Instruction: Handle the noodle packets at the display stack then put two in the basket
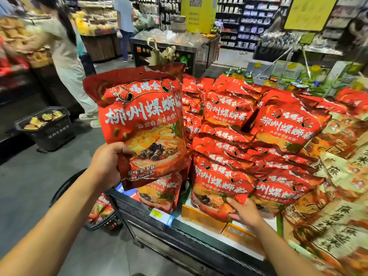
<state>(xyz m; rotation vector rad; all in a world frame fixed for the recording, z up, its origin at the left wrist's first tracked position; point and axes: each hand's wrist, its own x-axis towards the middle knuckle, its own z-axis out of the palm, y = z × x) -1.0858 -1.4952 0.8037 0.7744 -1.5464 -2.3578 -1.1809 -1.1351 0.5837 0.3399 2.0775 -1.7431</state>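
**Two red noodle bags, one in each hand**

Right now my left hand (pixel 111 162) grips a big, shiny red plastic bag of noodles with white letters (pixel 145 124). My fingers are curled round its lower left edge, and my thumb side presses the front. I hold the bag upright, up in the air, just left of the pile of red bags on the black display stand (pixel 159 222).

I think this bag is light for its size, but puffy and floppy. The plastic looks smooth, so it could slip. The noodles inside may crack if I squeeze hard. A good place to hold is the bottom corner or the flat top seam, not the soft middle.

My right hand (pixel 246 213) is at the front of the pile. Its fingers wrap the bottom edge of another red noodle bag (pixel 219 186), which leans on the bags behind it, right above the stand's rim. That bag sits lower than the one I hold up, and to its right. Tan paper-look bags (pixel 338 226) lie to the right of the red pile.
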